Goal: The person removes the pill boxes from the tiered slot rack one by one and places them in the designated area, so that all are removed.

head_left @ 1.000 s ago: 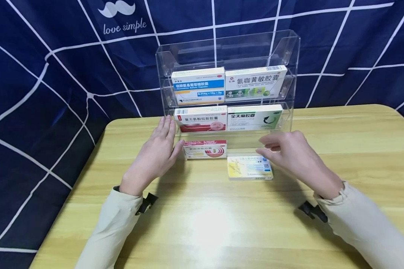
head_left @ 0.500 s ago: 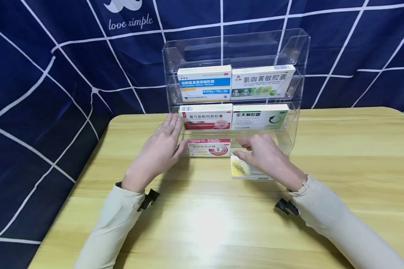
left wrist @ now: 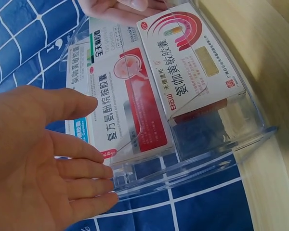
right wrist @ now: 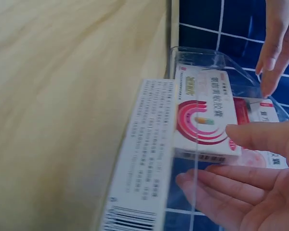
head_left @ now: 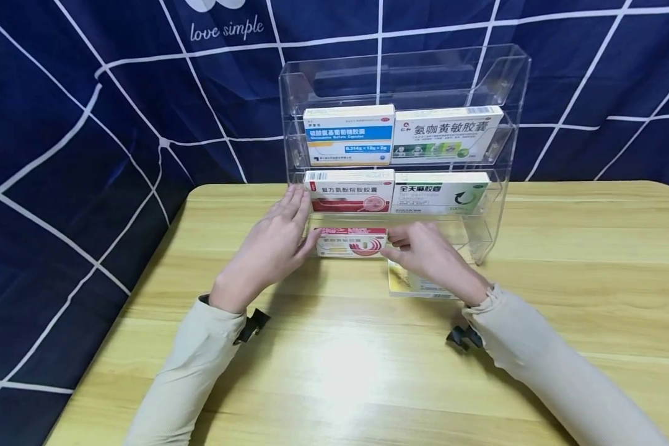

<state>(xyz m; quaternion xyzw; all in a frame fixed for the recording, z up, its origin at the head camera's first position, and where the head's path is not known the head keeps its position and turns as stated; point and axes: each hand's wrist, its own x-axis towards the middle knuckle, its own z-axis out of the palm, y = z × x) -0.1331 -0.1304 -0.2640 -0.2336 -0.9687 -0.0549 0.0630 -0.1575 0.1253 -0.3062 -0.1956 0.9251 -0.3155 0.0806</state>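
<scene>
A clear acrylic display rack (head_left: pixel 401 57) holds several medicine boxes in tiers. My left hand (head_left: pixel 264 254) rests its straight fingers along the rack's left side; its palm and fingers show beside the rack in the left wrist view. In the lowest tier stands a white-and-pink capsule box (head_left: pixel 351 246). At that box's right end is my right hand (head_left: pixel 426 251), thumb near the front corner and fingers extended at the end, as the right wrist view shows. A yellow-and-white medicine box (head_left: pixel 399 284) lies in front of the rack, partly hidden beneath the right hand.
Higher up are a red-and-white box (head_left: pixel 348 195) and a green-and-white box (head_left: pixel 440 195), with a blue-and-white box (head_left: pixel 348 137) and another green-and-white box (head_left: pixel 448 137) above. The wooden table (head_left: pixel 290 384) meets a dark blue gridded cloth (head_left: pixel 580 93) behind.
My right hand has moved left, from above the right end of the yellow-and-white box to the end of the white-and-pink box. My left hand keeps its place on the rack. The head view has shifted slightly.
</scene>
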